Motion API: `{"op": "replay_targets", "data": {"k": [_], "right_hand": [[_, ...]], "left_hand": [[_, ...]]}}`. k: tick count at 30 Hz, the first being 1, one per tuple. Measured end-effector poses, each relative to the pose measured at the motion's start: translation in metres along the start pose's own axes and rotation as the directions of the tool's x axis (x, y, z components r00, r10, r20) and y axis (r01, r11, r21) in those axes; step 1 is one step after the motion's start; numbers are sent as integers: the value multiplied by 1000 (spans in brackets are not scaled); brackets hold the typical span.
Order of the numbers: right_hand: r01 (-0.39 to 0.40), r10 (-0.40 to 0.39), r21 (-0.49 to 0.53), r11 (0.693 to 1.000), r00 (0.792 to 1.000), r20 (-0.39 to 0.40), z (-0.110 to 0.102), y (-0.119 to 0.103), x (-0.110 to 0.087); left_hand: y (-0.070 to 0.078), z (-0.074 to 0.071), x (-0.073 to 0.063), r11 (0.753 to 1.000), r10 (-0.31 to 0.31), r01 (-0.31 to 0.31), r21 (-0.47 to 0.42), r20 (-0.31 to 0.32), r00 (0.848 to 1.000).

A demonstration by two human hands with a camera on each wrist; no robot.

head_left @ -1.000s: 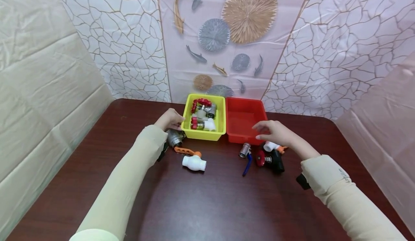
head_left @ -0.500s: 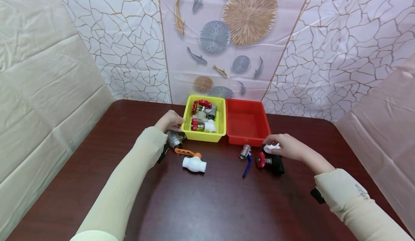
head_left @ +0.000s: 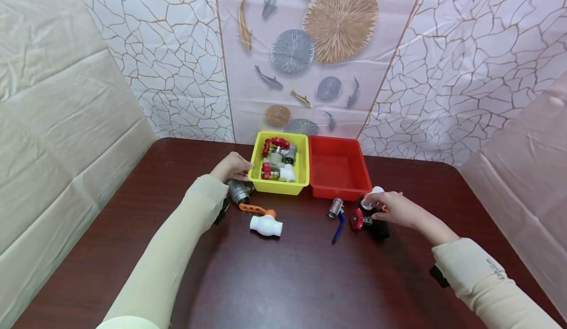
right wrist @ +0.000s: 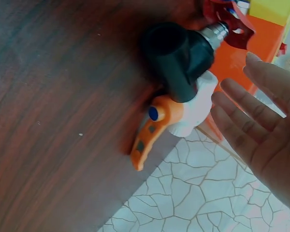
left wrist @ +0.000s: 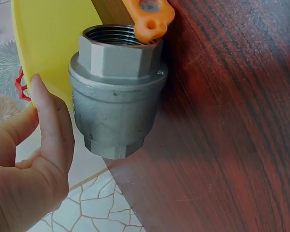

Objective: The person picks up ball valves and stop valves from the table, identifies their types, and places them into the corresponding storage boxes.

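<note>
My left hand (head_left: pixel 234 165) pinches the left rim of the yellow bin (head_left: pixel 283 186), thumb and fingers on either side of the edge. Just below that hand a silver metal check valve (left wrist: pixel 117 96) lies on the table. My right hand (head_left: pixel 394 208) hovers with spread fingers over a black valve (right wrist: pixel 171 60) with a red handwheel (head_left: pixel 356 219). Beside the black valve lies a white ball valve (right wrist: pixel 195 111) with an orange lever (right wrist: pixel 147 142). In the right wrist view, the fingertips are near these two valves and hold nothing.
Red-wheeled valves (head_left: pixel 276 159) lie inside the yellow bin, with the red bin (head_left: pixel 338 191) alongside it. On the table are a white ball valve (head_left: pixel 266 225) with an orange lever and a metal ball valve (head_left: pixel 335 208) with a blue lever. A patterned wall covering stands behind.
My right hand has moved from over the red bin's front right corner to the right and nearer, down to the black valve. My left hand has stayed on the yellow rim.
</note>
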State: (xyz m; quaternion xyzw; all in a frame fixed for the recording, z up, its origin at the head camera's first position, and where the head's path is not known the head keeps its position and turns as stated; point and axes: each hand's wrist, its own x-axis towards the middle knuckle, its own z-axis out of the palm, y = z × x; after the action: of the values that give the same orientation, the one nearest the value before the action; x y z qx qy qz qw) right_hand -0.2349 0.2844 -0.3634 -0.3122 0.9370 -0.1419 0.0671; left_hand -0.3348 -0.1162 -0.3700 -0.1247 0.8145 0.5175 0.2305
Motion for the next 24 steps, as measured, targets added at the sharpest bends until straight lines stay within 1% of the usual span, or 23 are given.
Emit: {"op": "replay_targets", "data": {"k": [2, 4, 5, 8, 11, 12, 15, 18, 19, 24], "right_hand": [[34, -34, -17, 999, 999, -1, 3, 1, 1], [58, -58, -25, 998, 998, 3, 6, 2, 2], [66, -66, -30, 997, 998, 6, 8, 2, 2], [82, -82, -43, 996, 997, 15, 12, 3, 4], [94, -92, -72, 993, 995, 30, 16, 4, 5], [100, -97, -81, 992, 994, 42, 16, 4, 6], [111, -102, -111, 988, 991, 83, 18, 2, 8], [105, -89, -137, 985, 989, 115, 20, -1, 11], [97, -81, -141, 985, 990, 118, 20, -1, 11], [78, -66, -121, 990, 993, 100, 24, 2, 12]], "left_hand": [[-2, -1, 6, 1000, 0, 0, 5, 0, 1000], [-5, -2, 15, 1000, -5, 5, 12, -1, 1000], [-10, -5, 29, 1000, 0, 0, 1, 17, 1000], [-12, -6, 37, 1000, -5, 5, 8, 24, 1000], [-10, -5, 30, 1000, 4, -4, 1, 24, 1000], [-5, -3, 16, 1000, -2, 2, 11, 7, 1000], [0, -3, 3, 1000, 0, 0, 4, 16, 1000], [0, -4, -1, 1000, 3, -3, -3, 19, 1000], [0, -4, 0, 1000, 4, -4, -5, 20, 1000], [-4, -2, 7, 1000, 16, -16, 3, 7, 1000]]}}
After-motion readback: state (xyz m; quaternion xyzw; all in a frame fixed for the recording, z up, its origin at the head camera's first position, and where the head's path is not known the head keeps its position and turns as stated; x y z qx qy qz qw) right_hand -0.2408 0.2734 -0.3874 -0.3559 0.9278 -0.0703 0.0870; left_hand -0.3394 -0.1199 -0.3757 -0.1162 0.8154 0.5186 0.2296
